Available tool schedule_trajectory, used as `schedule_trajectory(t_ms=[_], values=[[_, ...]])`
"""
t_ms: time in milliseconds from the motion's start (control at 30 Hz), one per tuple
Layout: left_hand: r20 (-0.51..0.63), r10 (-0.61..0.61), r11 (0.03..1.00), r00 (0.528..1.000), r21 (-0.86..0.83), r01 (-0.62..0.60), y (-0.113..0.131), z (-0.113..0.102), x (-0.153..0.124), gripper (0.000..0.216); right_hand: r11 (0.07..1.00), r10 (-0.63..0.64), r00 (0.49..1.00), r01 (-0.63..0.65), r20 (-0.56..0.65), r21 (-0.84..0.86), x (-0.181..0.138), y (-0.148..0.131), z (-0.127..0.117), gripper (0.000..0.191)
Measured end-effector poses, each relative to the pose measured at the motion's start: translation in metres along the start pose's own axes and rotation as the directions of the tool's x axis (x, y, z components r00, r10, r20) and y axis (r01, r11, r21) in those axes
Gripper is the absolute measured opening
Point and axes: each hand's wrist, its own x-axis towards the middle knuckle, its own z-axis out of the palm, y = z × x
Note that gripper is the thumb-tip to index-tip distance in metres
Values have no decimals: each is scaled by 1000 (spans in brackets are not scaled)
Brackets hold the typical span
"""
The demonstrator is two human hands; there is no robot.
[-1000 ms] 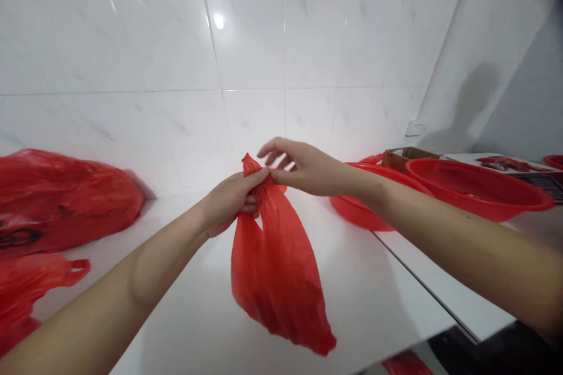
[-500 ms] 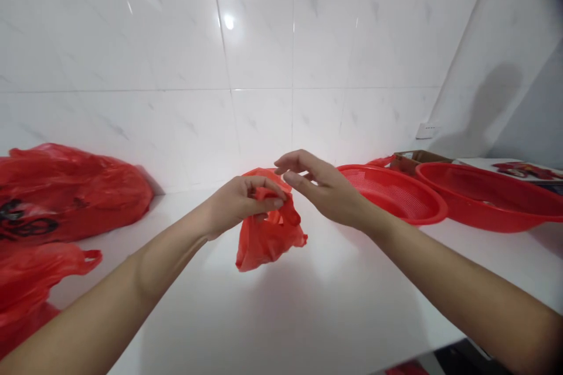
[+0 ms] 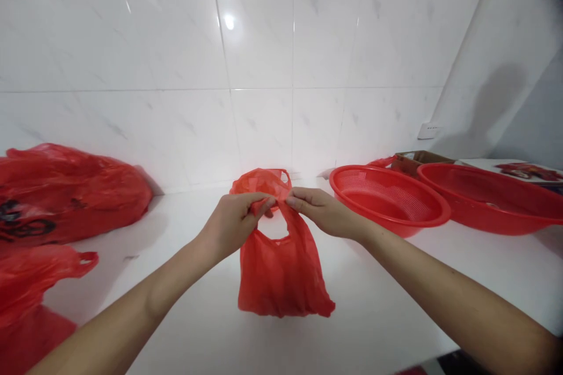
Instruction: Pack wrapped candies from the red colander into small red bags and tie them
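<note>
A small red plastic bag [image 3: 284, 275] hangs by its handles above the white table, its body unfolded and facing me. My left hand [image 3: 240, 220] pinches one handle at the top left. With thumb and fingers pressed together, my right hand [image 3: 321, 211] grips the other handle close beside it. The fingertips of both hands nearly meet, and an opening shows between the handles. Just behind the hands, another red plastic bag [image 3: 253, 179] rests on the table near the wall.
Large red bags [image 3: 74, 193] lie at the left, with another red bag [image 3: 30, 287] in front. To the right stand a red perforated basket [image 3: 391, 222] and a red basin [image 3: 492, 217]. A brown box [image 3: 422, 157] is behind them. White tiles [image 3: 264, 129] back the table [image 3: 185, 316].
My right hand has come down and left and taken hold of the bag's handle. The crumpled bag has opened out and hangs lower.
</note>
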Motion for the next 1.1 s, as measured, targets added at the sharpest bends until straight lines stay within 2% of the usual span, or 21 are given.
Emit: schedule_trajectory(t_ms=[133,300,433,667,733,800,867,933,967,1033,1100], values=[[95,-211,963,973,-150,224,-22,-2,-21,40,979,88,995,-96,-53,-178,-14,26,-7,33],[94,-338,886,936,-302,350,-61,-1,-46,42,907,255,936,-318,-244,-274,-17,84,-24,29],[97,-386,836,917,-384,392,-67,1,-51,41,930,299,904,-347,-305,-117,-7,108,-21,27],[68,-392,755,918,-546,363,-50,18,-39,29,912,399,822,-312,-406,264,10,117,10,30],[45,-397,693,917,-641,332,-52,27,-34,25,889,418,804,-264,-424,375,12,118,21,30],[68,-398,542,915,-787,295,-57,37,-31,25,847,430,802,-199,-414,494,13,121,29,29],[108,-426,314,898,-913,259,-65,47,-33,27,792,445,801,-143,-401,594,15,125,34,29],[115,-507,130,854,-969,208,-75,56,-39,29,748,470,783,-107,-408,655,18,131,36,30],[105,-552,89,827,-979,183,-79,60,-43,31,736,483,771,-101,-415,669,19,135,36,31],[73,-608,100,791,-981,167,-86,63,-52,35,722,508,752,-105,-421,683,21,143,36,32],[33,-615,188,788,-964,187,-89,61,-58,38,716,527,744,-129,-410,686,22,149,38,33]])
